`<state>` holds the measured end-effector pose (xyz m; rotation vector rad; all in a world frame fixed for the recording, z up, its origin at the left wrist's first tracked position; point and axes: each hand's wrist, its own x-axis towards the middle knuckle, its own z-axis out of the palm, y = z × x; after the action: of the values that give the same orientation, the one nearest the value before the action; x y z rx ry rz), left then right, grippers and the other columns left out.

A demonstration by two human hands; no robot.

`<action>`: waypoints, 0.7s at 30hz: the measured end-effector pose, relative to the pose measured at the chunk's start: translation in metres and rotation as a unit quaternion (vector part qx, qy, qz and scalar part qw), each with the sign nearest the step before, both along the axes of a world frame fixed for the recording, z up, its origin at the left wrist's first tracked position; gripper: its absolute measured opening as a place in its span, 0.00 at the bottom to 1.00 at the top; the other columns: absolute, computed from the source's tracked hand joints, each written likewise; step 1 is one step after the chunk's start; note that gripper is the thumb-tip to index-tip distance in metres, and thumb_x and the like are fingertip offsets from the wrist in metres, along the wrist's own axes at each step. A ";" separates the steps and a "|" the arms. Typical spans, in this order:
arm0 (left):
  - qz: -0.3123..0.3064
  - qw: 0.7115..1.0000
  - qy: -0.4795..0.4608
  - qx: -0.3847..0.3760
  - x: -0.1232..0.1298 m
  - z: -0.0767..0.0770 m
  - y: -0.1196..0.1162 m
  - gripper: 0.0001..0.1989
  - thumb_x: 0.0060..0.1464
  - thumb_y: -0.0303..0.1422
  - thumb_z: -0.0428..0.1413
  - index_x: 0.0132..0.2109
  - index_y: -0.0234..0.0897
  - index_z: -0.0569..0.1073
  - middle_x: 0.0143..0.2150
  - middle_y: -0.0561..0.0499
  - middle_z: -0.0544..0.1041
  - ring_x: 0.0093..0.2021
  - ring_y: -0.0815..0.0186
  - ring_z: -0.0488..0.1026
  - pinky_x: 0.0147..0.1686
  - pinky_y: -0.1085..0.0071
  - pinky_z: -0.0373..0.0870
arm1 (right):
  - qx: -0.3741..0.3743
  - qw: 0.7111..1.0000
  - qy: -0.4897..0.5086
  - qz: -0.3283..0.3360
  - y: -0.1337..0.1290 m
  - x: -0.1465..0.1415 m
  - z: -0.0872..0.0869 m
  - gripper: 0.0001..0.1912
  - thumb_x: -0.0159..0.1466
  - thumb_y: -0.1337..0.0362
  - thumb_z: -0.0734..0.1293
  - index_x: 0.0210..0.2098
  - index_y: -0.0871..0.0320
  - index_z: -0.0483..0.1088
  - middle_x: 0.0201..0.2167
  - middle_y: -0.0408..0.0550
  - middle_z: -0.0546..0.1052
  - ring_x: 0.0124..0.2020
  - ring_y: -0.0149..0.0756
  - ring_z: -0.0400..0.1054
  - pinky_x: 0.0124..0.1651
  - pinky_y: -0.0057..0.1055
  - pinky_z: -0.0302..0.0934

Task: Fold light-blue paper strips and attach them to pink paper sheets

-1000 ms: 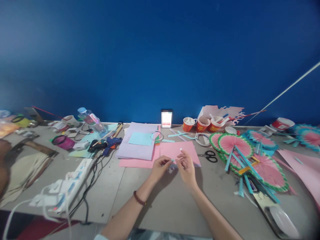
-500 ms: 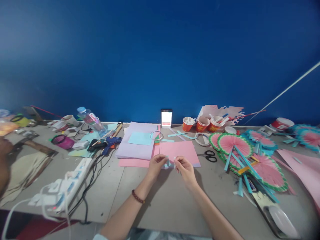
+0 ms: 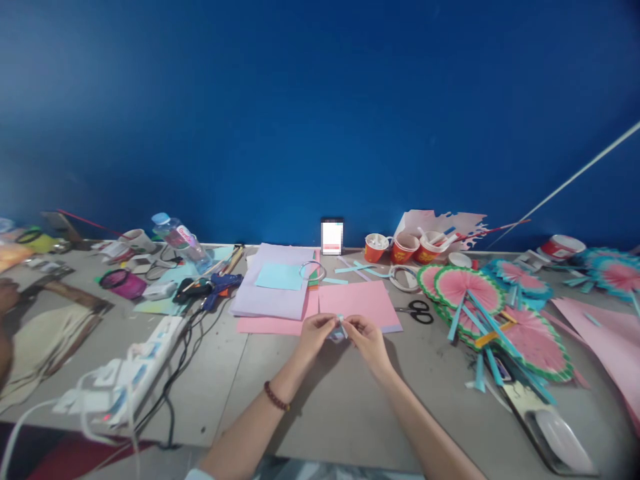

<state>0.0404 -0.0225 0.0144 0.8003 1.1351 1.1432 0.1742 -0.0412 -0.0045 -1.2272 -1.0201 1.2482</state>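
Observation:
Between my two hands is a small, pale blue-white strip (image 3: pixel 341 328), probably paper, though much of it is hidden by the fingers. My left hand (image 3: pixel 316 331) pinches one side of it with thumb and forefinger; a beaded bracelet circles that wrist. From the other side, my right hand (image 3: pixel 367 337) pinches it too, and the fingertips of both hands nearly meet. Both hands are just above the near edge of a pink paper sheet (image 3: pixel 357 299). Behind and left lie lilac sheets (image 3: pixel 270 300) with a light blue sheet (image 3: pixel 280 276) on top.
Scissors (image 3: pixel 421 312) lie right of the pink paper, beside pink-green paper fans (image 3: pixel 470 290). Red paper cups (image 3: pixel 375 248) and a lit phone (image 3: pixel 333 238) stand by the wall. On the left are a power strip (image 3: pixel 150 360), a blue glue gun (image 3: pixel 220 287) and another person's hand (image 3: pixel 7 297).
My hands have come closer together, and the strip that was stretched between them is now bunched or folded at the fingertips. The other person's hand at the far left has shifted slightly.

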 end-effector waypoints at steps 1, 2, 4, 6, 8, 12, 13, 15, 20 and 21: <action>-0.005 1.000 0.002 0.005 0.000 -0.001 0.000 0.16 0.28 0.40 0.70 0.26 0.33 0.80 0.25 0.46 0.79 0.27 0.65 0.74 0.30 0.70 0.69 | 0.001 1.000 -0.004 -0.003 0.000 0.000 0.000 0.20 0.51 0.46 0.71 0.27 0.59 0.73 0.19 0.41 0.69 0.18 0.25 0.55 0.20 0.25 0.49; -0.009 1.000 0.005 0.012 0.000 -0.003 0.000 0.16 0.29 0.40 0.70 0.26 0.33 0.80 0.25 0.46 0.79 0.27 0.64 0.74 0.31 0.70 0.69 | 0.002 1.000 -0.007 -0.005 0.000 0.001 0.001 0.20 0.51 0.46 0.71 0.27 0.59 0.73 0.19 0.41 0.69 0.18 0.25 0.55 0.20 0.25 0.50; -0.012 1.000 0.011 0.026 0.000 -0.006 0.000 0.16 0.30 0.40 0.70 0.26 0.33 0.80 0.26 0.46 0.79 0.28 0.64 0.74 0.32 0.70 0.70 | 0.004 1.000 -0.008 -0.007 0.000 0.001 0.001 0.21 0.52 0.46 0.71 0.27 0.60 0.73 0.19 0.42 0.69 0.18 0.25 0.55 0.20 0.25 0.50; -0.014 0.999 0.017 0.037 -0.001 -0.008 0.001 0.16 0.31 0.40 0.70 0.26 0.33 0.80 0.26 0.45 0.79 0.28 0.64 0.74 0.31 0.70 0.69 | 0.004 1.000 -0.006 -0.010 0.000 0.001 0.001 0.21 0.51 0.46 0.71 0.27 0.60 0.73 0.19 0.42 0.70 0.18 0.26 0.56 0.20 0.25 0.51; -0.018 0.998 0.024 0.047 -0.001 -0.009 0.001 0.16 0.31 0.41 0.70 0.27 0.33 0.80 0.27 0.45 0.79 0.27 0.64 0.74 0.30 0.70 0.69 | 0.002 1.000 -0.005 -0.011 0.000 0.002 0.002 0.21 0.51 0.46 0.71 0.27 0.60 0.73 0.20 0.43 0.70 0.19 0.26 0.57 0.20 0.24 0.51; -0.020 0.997 0.047 0.065 -0.001 -0.009 0.001 0.16 0.33 0.40 0.69 0.27 0.33 0.80 0.28 0.45 0.80 0.28 0.64 0.74 0.30 0.69 0.69 | -0.002 1.000 -0.011 -0.014 0.000 0.003 0.002 0.20 0.51 0.47 0.71 0.27 0.60 0.73 0.21 0.44 0.71 0.20 0.27 0.58 0.21 0.25 0.51; -0.018 0.996 0.051 0.067 -0.001 -0.009 0.001 0.15 0.33 0.40 0.69 0.27 0.33 0.80 0.28 0.45 0.80 0.28 0.64 0.74 0.30 0.69 0.70 | -0.003 1.000 -0.014 -0.014 0.000 0.003 0.002 0.20 0.51 0.47 0.71 0.27 0.60 0.73 0.21 0.44 0.71 0.21 0.27 0.58 0.21 0.25 0.51; -0.016 0.996 0.057 0.069 -0.001 -0.010 0.000 0.15 0.33 0.39 0.69 0.27 0.33 0.80 0.28 0.45 0.80 0.28 0.63 0.74 0.30 0.69 0.70 | -0.002 1.000 -0.018 -0.012 0.000 0.003 0.002 0.19 0.51 0.48 0.71 0.27 0.60 0.73 0.22 0.44 0.71 0.21 0.27 0.58 0.21 0.25 0.51; -0.019 0.994 0.073 0.081 -0.001 -0.011 0.000 0.14 0.35 0.39 0.68 0.28 0.33 0.80 0.29 0.44 0.80 0.28 0.63 0.74 0.31 0.69 0.69 | -0.001 1.000 -0.025 -0.012 0.000 0.004 0.004 0.19 0.51 0.48 0.71 0.27 0.60 0.73 0.21 0.44 0.71 0.20 0.27 0.58 0.22 0.25 0.52; -0.022 0.993 0.077 0.083 -0.001 -0.011 -0.001 0.14 0.36 0.40 0.68 0.28 0.33 0.80 0.29 0.44 0.80 0.29 0.63 0.73 0.31 0.69 0.69 | 0.001 1.000 -0.026 -0.012 0.000 0.004 0.005 0.19 0.51 0.48 0.71 0.27 0.60 0.72 0.21 0.44 0.71 0.20 0.27 0.58 0.22 0.25 0.52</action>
<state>0.0392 -0.0231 0.0038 1.0517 1.1536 1.1657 0.1779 -0.0411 0.0001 -1.2718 -1.0412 1.2024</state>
